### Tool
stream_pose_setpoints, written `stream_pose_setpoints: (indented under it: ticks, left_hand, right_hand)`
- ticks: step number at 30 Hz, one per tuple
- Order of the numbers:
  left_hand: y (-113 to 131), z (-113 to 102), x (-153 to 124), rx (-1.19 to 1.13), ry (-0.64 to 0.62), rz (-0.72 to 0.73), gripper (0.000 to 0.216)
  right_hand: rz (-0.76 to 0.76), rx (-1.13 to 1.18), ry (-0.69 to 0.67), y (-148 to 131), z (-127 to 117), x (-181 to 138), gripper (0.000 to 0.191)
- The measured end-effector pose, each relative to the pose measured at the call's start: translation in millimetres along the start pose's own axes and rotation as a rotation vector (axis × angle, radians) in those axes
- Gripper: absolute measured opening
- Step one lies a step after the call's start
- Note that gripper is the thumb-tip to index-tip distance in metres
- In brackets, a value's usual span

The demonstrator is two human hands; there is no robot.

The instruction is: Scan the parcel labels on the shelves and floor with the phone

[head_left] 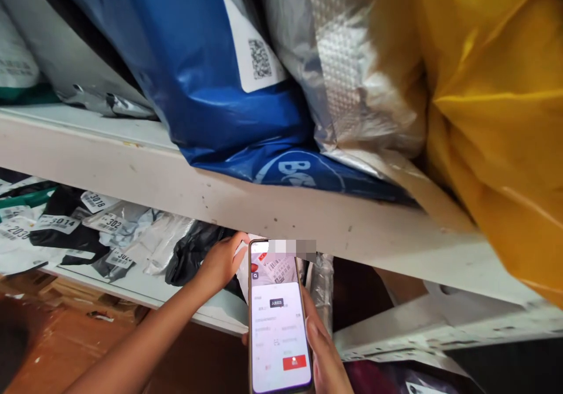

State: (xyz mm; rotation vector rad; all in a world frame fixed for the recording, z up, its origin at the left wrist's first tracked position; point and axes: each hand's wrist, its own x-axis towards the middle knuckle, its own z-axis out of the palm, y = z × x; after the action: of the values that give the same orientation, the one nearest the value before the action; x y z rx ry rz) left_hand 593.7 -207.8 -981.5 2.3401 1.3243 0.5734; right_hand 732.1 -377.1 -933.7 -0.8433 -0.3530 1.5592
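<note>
My right hand (323,347) is wrapped round a smartphone (280,335), held upright below the upper shelf. Its lit screen shows a camera picture of a printed label at the top, and below it a white form with a red button. My left hand (226,259) reaches to the lower shelf, its thumb and fingers closed at the edge of a white parcel (243,279). Most of that parcel and some fingertips are hidden behind the phone. Just left of the hand lies a black plastic parcel (189,253).
Overhead, the upper shelf (109,150) carries a blue bag (197,77), a silver bag (352,60) and a yellow bag (497,148) that hangs over its edge. Several numbered parcels (65,224) lie on the lower shelf. Cardboard boxes (88,347) stand below, and a white metal frame (404,329) at right.
</note>
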Motion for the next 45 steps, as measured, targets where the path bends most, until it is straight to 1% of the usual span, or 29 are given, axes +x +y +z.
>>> stream_pose_setpoints:
  ticks: [5, 12, 14, 18, 20, 21, 23, 25, 30, 34, 38, 42, 45]
  left_hand:
    - [2.3, 0.4, 0.0, 0.012, -0.012, -0.028, 0.011]
    - [4.5, 0.4, 1.3, 0.045, -0.033, -0.066, 0.008]
    - [3.7, 1.1, 1.8, 0.051, -0.029, -0.049, 0.009]
    - [1.3, 3.2, 2.5, 0.052, -0.008, 0.001, 0.015]
    - [0.9, 3.9, 2.4, 0.054, -0.003, -0.012, 0.015]
    - [1.0, 4.0, 2.2, 0.058, -0.002, -0.022, 0.014]
    - [2.3, 3.6, 1.9, 0.066, -0.004, -0.035, 0.013]
    - [4.3, 2.4, 1.6, 0.075, -0.009, -0.049, 0.012]
    - [8.3, -0.1, 1.2, 0.091, -0.030, -0.087, 0.008]
    - [6.5, 1.5, 0.9, 0.082, 0.003, -0.059, 0.009]
    - [4.2, 3.0, 0.9, 0.076, -0.002, -0.047, 0.010]
    - [4.3, 1.8, 0.9, 0.049, -0.015, 0.003, 0.013]
    - [5.6, 0.4, 0.9, 0.049, -0.029, 0.017, 0.014]
  right_hand:
    - [-0.071, -0.104, -0.031, 2.4, -11.7, 0.8, 0.101]
    - [-0.087, -0.128, -0.039, 4.0, -16.2, 0.7, 0.083]
    - [-0.079, -0.137, -0.048, 3.4, -15.8, -0.4, 0.084]
    - [0.007, -0.111, -0.025, 0.9, -12.8, -2.8, 0.109]
    - [0.011, -0.105, -0.065, -0.1, -12.2, -3.1, 0.117]
    - [0.007, -0.117, -0.102, -0.4, -12.4, -3.0, 0.115]
    - [0.000, -0.161, -0.172, -0.4, -13.7, -2.7, 0.105]
    - [0.006, -0.185, -0.202, 0.4, -15.3, -2.5, 0.097]
    - [0.008, -0.096, -0.127, 3.7, -13.5, -2.2, 0.102]
    - [0.014, -0.057, -0.109, 5.7, -6.8, -0.7, 0.099]
    - [0.040, 0.006, -0.033, 9.3, -1.1, 1.6, 0.092]
    - [0.030, 0.028, 0.002, 14.1, 1.4, 3.1, 0.098]
    - [0.030, 0.013, 0.006, 16.6, 2.4, 4.1, 0.096]
